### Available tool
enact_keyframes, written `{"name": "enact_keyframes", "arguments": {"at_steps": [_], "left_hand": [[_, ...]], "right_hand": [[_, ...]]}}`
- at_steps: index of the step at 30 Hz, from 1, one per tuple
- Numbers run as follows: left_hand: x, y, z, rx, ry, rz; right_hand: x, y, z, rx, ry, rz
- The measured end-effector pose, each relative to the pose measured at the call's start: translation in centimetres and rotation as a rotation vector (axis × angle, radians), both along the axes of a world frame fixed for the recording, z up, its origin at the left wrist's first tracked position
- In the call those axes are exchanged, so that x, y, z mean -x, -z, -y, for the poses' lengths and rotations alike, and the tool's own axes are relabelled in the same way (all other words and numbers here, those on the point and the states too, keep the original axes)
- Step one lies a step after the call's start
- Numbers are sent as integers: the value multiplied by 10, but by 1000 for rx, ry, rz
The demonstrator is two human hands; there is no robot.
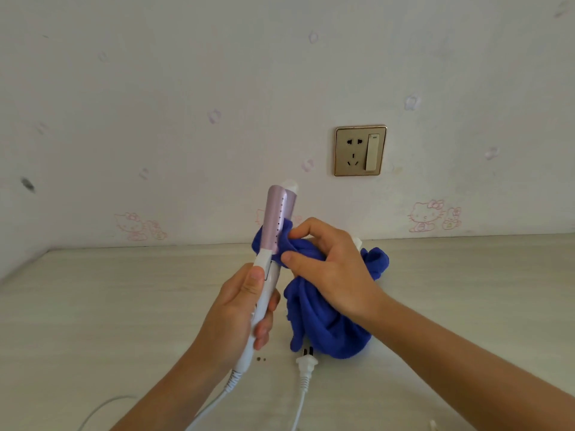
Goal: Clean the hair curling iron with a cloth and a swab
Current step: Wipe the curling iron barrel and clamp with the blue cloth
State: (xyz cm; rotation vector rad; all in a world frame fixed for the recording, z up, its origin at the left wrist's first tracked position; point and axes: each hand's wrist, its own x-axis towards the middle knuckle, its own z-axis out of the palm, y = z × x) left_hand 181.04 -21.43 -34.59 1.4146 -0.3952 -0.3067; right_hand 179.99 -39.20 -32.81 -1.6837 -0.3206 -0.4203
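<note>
My left hand grips the white handle of the curling iron, which points up and slightly right with its pink barrel and clamp raised above the table. My right hand holds a blue cloth and pinches part of it against the lower barrel, just above the white collar. The rest of the cloth hangs down to the table. The iron's white cord trails off below. No swab is clearly visible.
The iron's unplugged white plug lies on the pale table below the cloth. A gold wall socket with a switch sits on the wall at the upper right. A small white object peeks out behind my right hand.
</note>
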Motion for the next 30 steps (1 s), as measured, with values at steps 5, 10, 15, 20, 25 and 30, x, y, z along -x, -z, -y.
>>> {"name": "enact_keyframes", "arguments": {"at_steps": [5, 10, 15, 20, 25, 30], "left_hand": [[3, 4, -1, -24, 26, -43], [9, 3, 4, -40, 50, -33], [12, 0, 8, -35, 66, -44], [10, -1, 8, -25, 87, -56], [11, 1, 6, -46, 97, 10], [18, 6, 8, -76, 87, 91]], "right_hand": [[-2, -4, 10, 157, 42, -10], [-4, -10, 16, 163, 271, 61], [-4, -17, 20, 130, 335, 88], [-6, -15, 21, 107, 379, 112], [-7, -16, 21, 94, 390, 109], [-8, -24, 37, 20, 402, 101]]}}
